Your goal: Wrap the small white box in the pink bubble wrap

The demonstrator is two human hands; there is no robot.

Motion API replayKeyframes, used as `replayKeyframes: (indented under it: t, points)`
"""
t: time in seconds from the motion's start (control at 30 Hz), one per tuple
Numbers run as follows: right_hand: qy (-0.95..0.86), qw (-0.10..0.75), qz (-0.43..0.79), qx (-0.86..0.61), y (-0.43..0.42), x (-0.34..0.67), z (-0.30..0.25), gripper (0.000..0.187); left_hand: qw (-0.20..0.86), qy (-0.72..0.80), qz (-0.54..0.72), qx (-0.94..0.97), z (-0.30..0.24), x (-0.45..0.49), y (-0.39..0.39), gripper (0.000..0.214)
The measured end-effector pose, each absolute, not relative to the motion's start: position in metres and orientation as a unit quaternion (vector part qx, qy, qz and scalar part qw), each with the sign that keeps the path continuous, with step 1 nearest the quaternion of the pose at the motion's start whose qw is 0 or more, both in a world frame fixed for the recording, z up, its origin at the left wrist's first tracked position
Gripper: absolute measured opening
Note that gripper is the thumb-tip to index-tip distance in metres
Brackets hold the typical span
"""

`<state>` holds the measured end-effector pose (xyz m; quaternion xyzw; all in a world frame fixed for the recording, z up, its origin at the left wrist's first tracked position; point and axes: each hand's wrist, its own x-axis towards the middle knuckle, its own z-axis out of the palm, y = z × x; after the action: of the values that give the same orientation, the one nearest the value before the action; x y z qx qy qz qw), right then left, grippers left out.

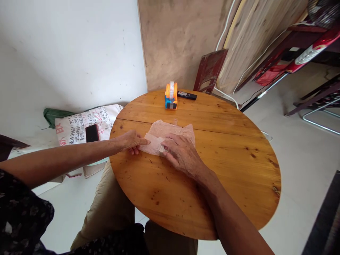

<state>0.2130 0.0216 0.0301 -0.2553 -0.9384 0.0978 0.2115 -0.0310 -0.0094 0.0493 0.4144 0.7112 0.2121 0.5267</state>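
Observation:
A thin, crumpled pinkish sheet (167, 127), paper or plastic I cannot tell, lies on the round wooden table (233, 166). Its near left part looks paler and seems folded over. Thumb and fingers of my left hand (133, 141) pinch the sheet's left corner. Across its right side rests my right hand (183, 154), palm down with the fingers stretched over the sheet. What lies beneath those fingers is hidden. A short clear strip, perhaps tape, shows at the sheet's far edge.
An orange and blue tape dispenser (171, 95) stands at the table's far edge beside a black remote control (187, 95). Behind is a dark red chair (211, 69). On the left, a phone (92, 133) lies on a printed white sack (77, 124).

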Motion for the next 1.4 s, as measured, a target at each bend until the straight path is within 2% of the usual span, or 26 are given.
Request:
replayKeyframes:
  t: [0.13,0.27,0.37,0.5,0.7,0.93,1.27,1.4]
  points:
    - [-0.937,0.214,0.098,-0.259,0.021,0.212,0.03,0.024,0.559,0.691,0.192,0.416,0.05,-0.03,-0.007,0.045]
    - [-0.936,0.217,0.098,-0.257,0.02,0.211,0.032,0.023,0.524,0.655,0.26,0.478,0.049,-0.027,-0.009,0.03]
    - [-0.936,0.218,0.105,-0.256,0.019,0.211,0.034,0.022,0.544,0.637,0.306,0.452,0.045,-0.021,-0.011,0.02]
    - [-0.932,0.23,0.111,-0.257,0.018,0.212,0.035,0.022,0.549,0.637,0.358,0.406,0.042,-0.008,-0.01,0.018]
    - [-0.933,0.226,0.108,-0.259,0.022,0.212,0.029,0.02,0.498,0.605,0.41,0.466,0.045,0.018,-0.012,0.019]
    - [-0.92,0.229,0.166,-0.27,0.026,0.211,0.024,0.018,0.529,0.591,0.376,0.479,0.05,0.026,-0.013,0.019]
    - [-0.912,0.241,0.172,-0.284,0.033,0.213,0.014,0.036,0.471,0.583,0.294,0.593,0.059,0.03,-0.01,0.015]
    - [-0.91,0.253,0.165,-0.285,0.036,0.215,0.008,0.042,0.494,0.575,0.268,0.594,0.066,0.024,-0.01,0.01]
